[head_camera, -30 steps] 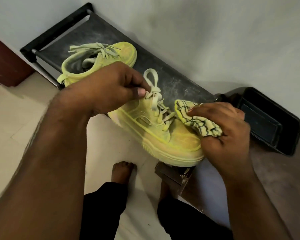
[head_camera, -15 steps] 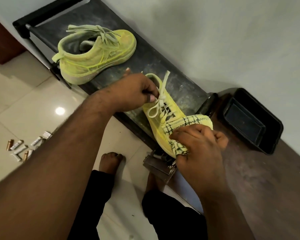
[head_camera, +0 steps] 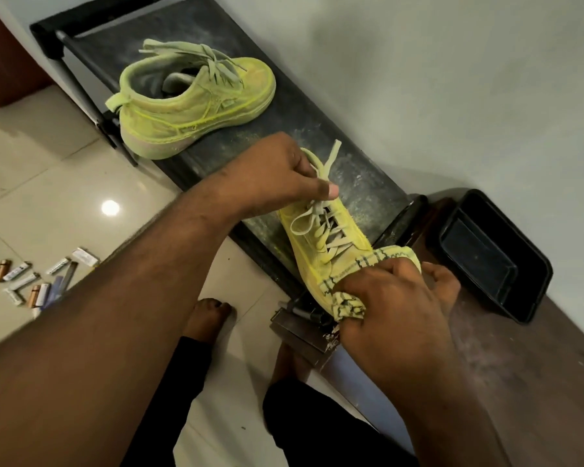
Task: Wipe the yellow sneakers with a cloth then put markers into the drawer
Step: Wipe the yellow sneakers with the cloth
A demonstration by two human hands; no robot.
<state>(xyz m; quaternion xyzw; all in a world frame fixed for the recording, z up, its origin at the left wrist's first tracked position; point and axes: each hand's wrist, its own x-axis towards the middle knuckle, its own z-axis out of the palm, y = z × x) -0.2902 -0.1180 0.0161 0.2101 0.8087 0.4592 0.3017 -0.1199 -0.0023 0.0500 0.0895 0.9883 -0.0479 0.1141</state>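
On floor, markers (head_camera: 44, 278); beside rack, tray (head_camera: 493, 254)

A dusty black shoe rack (head_camera: 321, 136) stands against a grey wall (head_camera: 452, 79). A black tray (head_camera: 533, 284) lies just beside it on a brown mat (head_camera: 536, 382).

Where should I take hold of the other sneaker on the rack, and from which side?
Probably best at the heel collar of the sneaker: its opening faces up and the heel points toward the rack's front-left edge, with the pull tab sticking out. Come from above on that side, thumb inside the collar. The loose laces give a poor grip.
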